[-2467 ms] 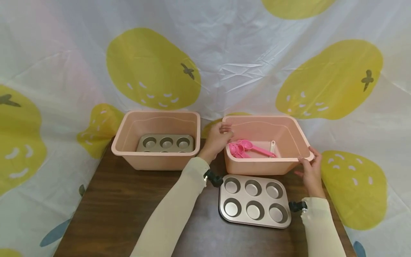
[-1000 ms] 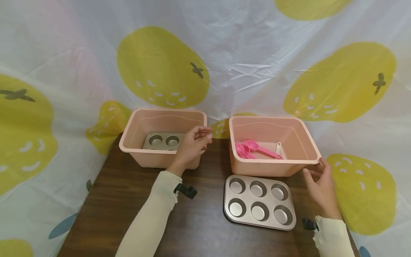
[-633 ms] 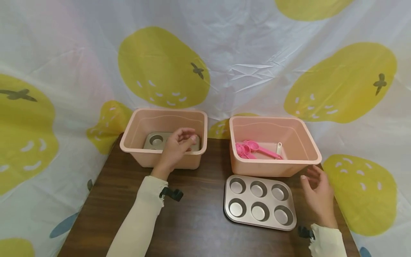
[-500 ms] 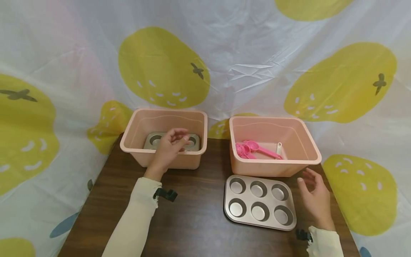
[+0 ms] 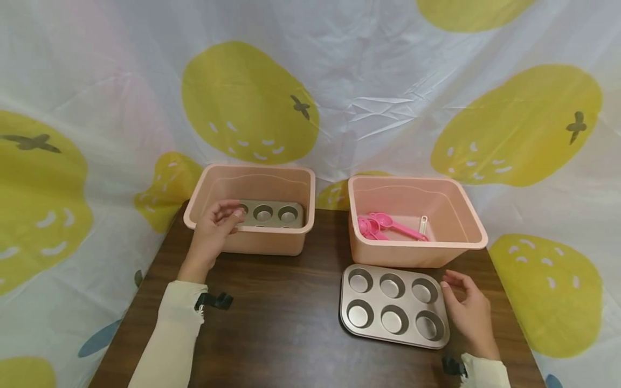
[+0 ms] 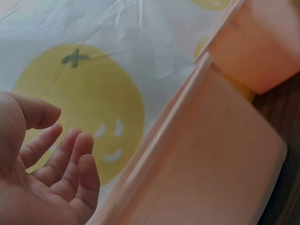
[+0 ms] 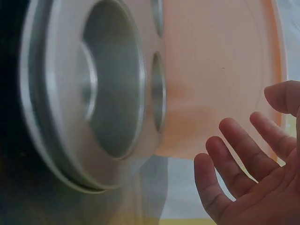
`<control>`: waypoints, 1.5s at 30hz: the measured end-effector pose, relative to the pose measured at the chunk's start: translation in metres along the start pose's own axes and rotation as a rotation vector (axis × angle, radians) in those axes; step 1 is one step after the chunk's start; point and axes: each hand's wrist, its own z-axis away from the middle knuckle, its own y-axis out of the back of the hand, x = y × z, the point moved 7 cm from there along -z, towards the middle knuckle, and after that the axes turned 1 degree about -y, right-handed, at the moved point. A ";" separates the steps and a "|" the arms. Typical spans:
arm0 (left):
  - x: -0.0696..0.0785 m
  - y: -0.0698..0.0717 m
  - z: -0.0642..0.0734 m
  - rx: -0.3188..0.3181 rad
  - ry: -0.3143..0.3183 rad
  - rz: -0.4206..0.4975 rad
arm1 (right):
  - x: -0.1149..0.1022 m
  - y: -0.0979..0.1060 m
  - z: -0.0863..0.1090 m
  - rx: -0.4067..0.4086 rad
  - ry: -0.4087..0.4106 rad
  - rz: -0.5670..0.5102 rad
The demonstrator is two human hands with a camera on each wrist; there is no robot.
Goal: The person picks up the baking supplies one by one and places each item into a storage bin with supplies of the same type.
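My left hand (image 5: pixel 211 237), fingers loosely bent and holding nothing, hovers at the front left of the left pink bin (image 5: pixel 262 245). A muffin pan (image 5: pixel 275 220) lies inside that bin, its left part hidden behind the hand. Beside the right edge of a second muffin pan (image 5: pixel 375 293), which lies on the table, is my right hand (image 5: pixel 469 310). Its fingers are relaxed with nothing in them; the right wrist view shows a gap between the fingers (image 7: pixel 243 150) and the pan. Behind this pan stands the right pink bin (image 5: pixel 412 253).
Pink measuring spoons (image 5: pixel 400 229) and a small white-handled item (image 5: pixel 423 223) lie in the right bin. Both bins stand at the back of the dark wooden table (image 5: pixel 271 323), against a lemon-print curtain (image 5: pixel 368 81).
My left hand has moved left from the right bin, past the left bin's front. My right hand has left the right bin's corner and come down towards the pan on the table.
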 end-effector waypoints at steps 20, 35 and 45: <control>-0.029 0.091 0.008 0.318 0.000 -0.069 | 0.027 -0.026 0.027 0.009 0.081 0.089; -0.053 0.105 0.010 0.367 0.090 -0.169 | 0.039 -0.041 0.027 -0.092 -0.079 0.043; -0.064 0.098 0.003 0.352 0.082 -0.160 | 0.046 -0.046 0.016 -0.171 -0.136 -0.053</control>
